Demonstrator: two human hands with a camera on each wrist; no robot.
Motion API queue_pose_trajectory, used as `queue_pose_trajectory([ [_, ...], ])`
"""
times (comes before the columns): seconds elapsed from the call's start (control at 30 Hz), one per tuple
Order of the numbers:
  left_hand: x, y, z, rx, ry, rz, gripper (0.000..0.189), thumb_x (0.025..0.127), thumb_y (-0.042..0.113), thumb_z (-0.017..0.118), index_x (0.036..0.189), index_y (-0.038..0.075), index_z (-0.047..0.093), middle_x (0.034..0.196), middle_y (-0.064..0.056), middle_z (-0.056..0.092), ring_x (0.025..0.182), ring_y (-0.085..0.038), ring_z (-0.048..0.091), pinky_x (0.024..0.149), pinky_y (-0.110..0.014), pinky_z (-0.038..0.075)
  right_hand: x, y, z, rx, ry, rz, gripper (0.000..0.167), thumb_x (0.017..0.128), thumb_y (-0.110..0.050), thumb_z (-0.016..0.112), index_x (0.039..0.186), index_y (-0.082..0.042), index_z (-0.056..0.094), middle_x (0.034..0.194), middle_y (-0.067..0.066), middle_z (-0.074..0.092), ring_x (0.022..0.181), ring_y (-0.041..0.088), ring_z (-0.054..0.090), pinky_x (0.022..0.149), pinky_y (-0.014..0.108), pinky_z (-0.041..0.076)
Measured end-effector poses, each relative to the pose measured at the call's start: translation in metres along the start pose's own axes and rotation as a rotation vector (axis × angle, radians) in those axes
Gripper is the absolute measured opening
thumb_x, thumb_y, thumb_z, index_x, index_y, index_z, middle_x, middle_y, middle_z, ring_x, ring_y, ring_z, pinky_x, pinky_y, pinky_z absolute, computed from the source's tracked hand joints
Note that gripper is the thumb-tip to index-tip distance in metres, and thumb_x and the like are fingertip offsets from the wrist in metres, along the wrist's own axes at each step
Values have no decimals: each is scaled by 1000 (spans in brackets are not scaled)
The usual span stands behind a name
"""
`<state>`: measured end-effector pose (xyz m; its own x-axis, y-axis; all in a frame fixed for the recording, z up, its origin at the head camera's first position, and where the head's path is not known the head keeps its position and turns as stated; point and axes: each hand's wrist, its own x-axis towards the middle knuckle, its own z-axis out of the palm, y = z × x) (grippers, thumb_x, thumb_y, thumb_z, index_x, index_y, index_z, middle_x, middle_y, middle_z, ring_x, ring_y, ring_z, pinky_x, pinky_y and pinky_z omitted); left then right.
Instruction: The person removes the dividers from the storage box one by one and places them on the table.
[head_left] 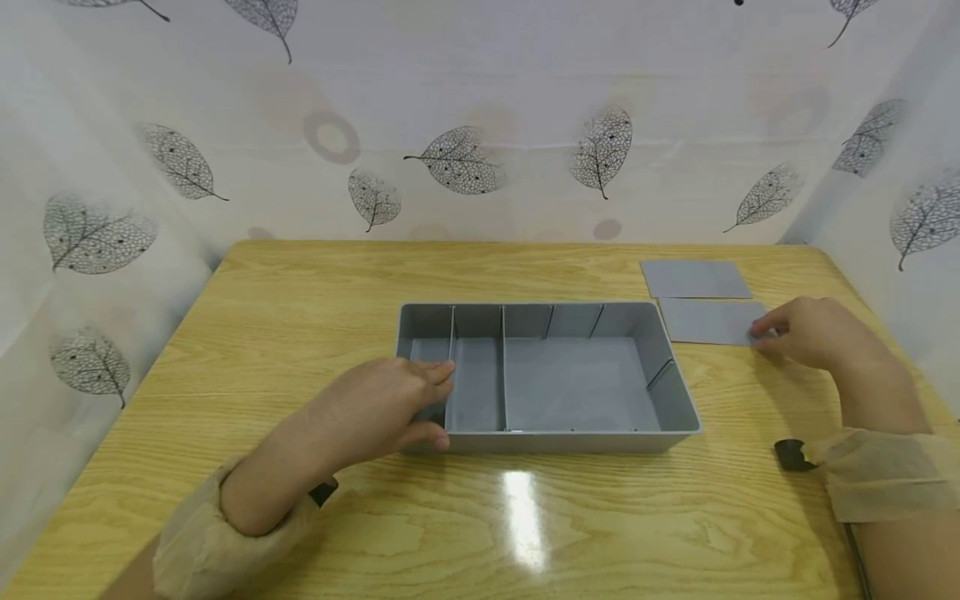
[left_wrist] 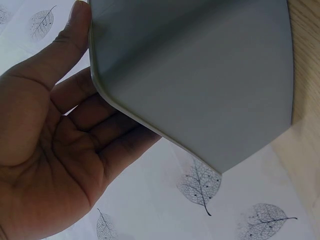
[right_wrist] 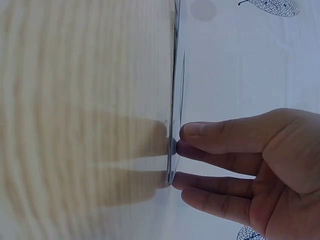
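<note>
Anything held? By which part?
Grip unclear: left hand touches a rectangular grey plastic tray at its near-left corner; right hand touches the nearer flat grey rectangular panel at its right end.

Left forearm wrap (head_left: 206,550): beige, broad, rumpled, bulging into a rounded cuff with soft folds
Right forearm wrap (head_left: 888,475): the same beige, flatter, in overlapping bands with creased, uneven edges
Left black piece (head_left: 323,492): small, dark, angular, jutting from beside the wrap
Right black piece (head_left: 791,456): dark and rounded at its outer end, partly covered by the wrap
Cable (head_left: 857,554): thin, dark, running out from below the right wrap
Left grip (head_left: 401,396): bare
Right grip (head_left: 817,333): bare, thumbnail (right_wrist: 195,129) short and rounded
</note>
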<state>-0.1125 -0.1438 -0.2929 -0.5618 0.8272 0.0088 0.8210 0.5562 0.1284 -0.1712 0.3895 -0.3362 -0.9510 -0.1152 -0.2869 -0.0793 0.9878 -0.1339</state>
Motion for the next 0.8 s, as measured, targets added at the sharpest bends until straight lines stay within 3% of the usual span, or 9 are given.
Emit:
queue_pose_trajectory([
  [0.23, 1, 0, 1, 0, 8, 7, 47, 80, 41, 78, 104, 2, 72, 128, -24, 64, 111, -33, 69, 89, -36, 61, 2, -3, 2, -48, -21, -39, 36, 94, -19, 63, 124, 1, 67, 124, 35, 61, 115, 63, 51, 88, 69, 49],
  [0.4, 1, 0, 1, 0, 6, 6, 44, 80, 41, 78, 101, 3, 72, 128, -25, 64, 111, -33, 69, 89, -36, 61, 3, -5, 3, -47, -43, -31, 41, 96, -20, 57, 130, 2, 62, 121, 36, 62, 111, 62, 54, 86, 68, 50],
  [0.5, 1, 0, 1, 2, 4, 5, 44, 80, 41, 78, 102, 3, 72, 128, -24, 64, 111, -33, 69, 89, -36, 61, 3, -6, 3, -34, -57, -28, 44, 96, -20, 57, 133, 4, 59, 112, 33, 67, 86, 48, 63, 78, 57, 54],
  [0.6, 1, 0, 1, 6, 3, 4, 45, 80, 41, 78, 102, 2, 72, 128, -24, 64, 110, -32, 69, 88, -36, 62, 3, -7, 4, -38, -67, -33, 47, 98, -21, 55, 136, 5, 55, 94, 27, 70, 70, 29, 55, 70, 47, 51],
  [0.63, 1, 0, 1, 7, 4, 5, 45, 80, 41, 78, 103, 2, 72, 128, -24, 64, 110, -32, 69, 88, -36, 62, 3, -7, 5, -39, -72, -34, 48, 98, -21, 54, 138, 6, 53, 95, 28, 70, 70, 29, 55, 70, 47, 51],
  [0.7, 1, 0, 1, 9, 5, 5, 45, 80, 41, 78, 102, 2, 72, 128, -24, 64, 110, -32, 69, 88, -36, 62, 3, -9, 5, -44, -80, -33, 51, 98, -21, 53, 141, 7, 48, 99, 33, 68, 79, 42, 61, 75, 54, 53],
  [0.8, 1, 0, 1, 6, 7, 7, 46, 80, 41, 77, 103, 2, 72, 128, -24, 64, 110, -33, 69, 88, -36, 62, 2, -10, 6, -55, -91, -33, 54, 99, -19, 50, 144, 8, 42, 125, 44, 54, 106, 62, 56, 84, 67, 51],
])
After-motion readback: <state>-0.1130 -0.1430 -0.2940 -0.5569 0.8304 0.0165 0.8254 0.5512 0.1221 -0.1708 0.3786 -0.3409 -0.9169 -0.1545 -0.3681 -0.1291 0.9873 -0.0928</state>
